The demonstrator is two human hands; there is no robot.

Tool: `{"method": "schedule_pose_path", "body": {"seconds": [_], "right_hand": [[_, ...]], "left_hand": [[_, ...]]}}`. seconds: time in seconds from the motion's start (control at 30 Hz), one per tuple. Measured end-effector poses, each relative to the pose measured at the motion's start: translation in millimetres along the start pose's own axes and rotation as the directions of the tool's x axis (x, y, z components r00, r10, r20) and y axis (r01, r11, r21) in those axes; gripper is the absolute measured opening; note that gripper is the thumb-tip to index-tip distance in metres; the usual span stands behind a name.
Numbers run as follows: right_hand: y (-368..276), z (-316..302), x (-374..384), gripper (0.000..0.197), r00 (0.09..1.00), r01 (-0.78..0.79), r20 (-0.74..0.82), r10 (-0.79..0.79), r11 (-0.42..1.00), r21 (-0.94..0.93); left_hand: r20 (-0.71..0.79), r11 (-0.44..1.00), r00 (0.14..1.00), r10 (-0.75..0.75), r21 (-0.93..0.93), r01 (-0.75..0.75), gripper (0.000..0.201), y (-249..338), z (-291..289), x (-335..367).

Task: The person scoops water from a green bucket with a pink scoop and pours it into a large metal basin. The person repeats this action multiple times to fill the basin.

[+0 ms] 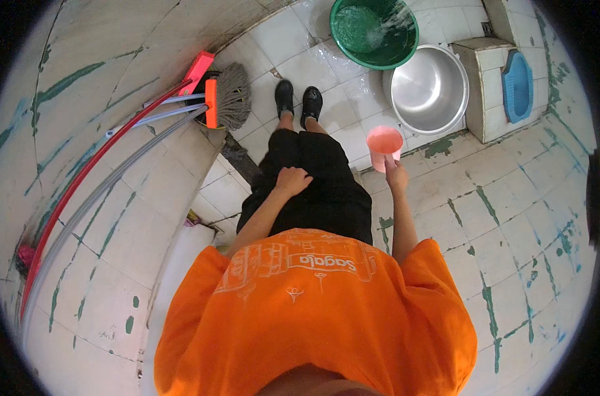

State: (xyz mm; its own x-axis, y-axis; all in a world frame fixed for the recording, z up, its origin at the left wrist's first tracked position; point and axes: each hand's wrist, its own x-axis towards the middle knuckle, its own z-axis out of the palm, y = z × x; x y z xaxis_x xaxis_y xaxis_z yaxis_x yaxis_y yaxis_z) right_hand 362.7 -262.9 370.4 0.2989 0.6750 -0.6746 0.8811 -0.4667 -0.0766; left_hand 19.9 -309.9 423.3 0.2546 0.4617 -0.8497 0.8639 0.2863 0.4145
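Note:
My right hand [396,177] is closed round the handle of a pink plastic water dipper [380,160], held upright at my right side. Beyond the dipper stands a wide silver metal pot [429,92], its inside bare and shiny. Touching the pot's far left rim is a green plastic tub [336,43], with water splashing into it from the upper right. My left hand [292,181] rests against the front of my black shorts, its fingers loosely bent and apart, with nothing in it.
A grey string mop [234,99], an orange-headed tool [211,103] and a red-handled tool [198,69] lean on the left wall. At the right is a raised tiled block [475,92] with a blue squat pan [517,86]. The white tiled floor [343,99] looks wet near the tub.

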Motion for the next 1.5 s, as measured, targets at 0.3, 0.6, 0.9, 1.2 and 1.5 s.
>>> {"method": "schedule_pose_path", "body": {"seconds": [0.3,0.6,0.9,1.2,1.5], "right_hand": [[-144.4,-36.9,60.9,0.035,0.955,0.230,-0.166,-0.246,0.967,-0.110],[-254.7,44.9,285.0,0.031,0.931,0.237,-0.188,-0.313,0.909,-0.342],[-279.1,173.1,508.4,0.024,0.970,0.060,-0.187,-0.157,0.896,-0.440],[-262.6,89.6,425.9,0.043,0.874,0.474,-0.068,-0.480,0.876,-0.095],[-286.7,-86.1,231.0,0.040,0.714,0.667,-0.212,-0.667,0.740,-0.085]], "left_hand": [[-0.092,1.000,0.995,0.031,-0.002,-0.031,0.031,-3.2,-13.8,-18.2],[0.187,0.994,0.976,0.109,0.001,-0.111,0.031,-16.3,-47.9,-4.1],[0.075,0.728,0.958,0.277,-0.667,-0.158,0.021,-90.7,-9.6,71.8],[-0.024,0.825,0.991,0.135,-0.551,-0.126,0.027,-94.5,14.4,36.0],[0.029,0.880,0.993,-0.117,-0.460,0.117,0.036,-54.3,30.2,-35.1]]}}
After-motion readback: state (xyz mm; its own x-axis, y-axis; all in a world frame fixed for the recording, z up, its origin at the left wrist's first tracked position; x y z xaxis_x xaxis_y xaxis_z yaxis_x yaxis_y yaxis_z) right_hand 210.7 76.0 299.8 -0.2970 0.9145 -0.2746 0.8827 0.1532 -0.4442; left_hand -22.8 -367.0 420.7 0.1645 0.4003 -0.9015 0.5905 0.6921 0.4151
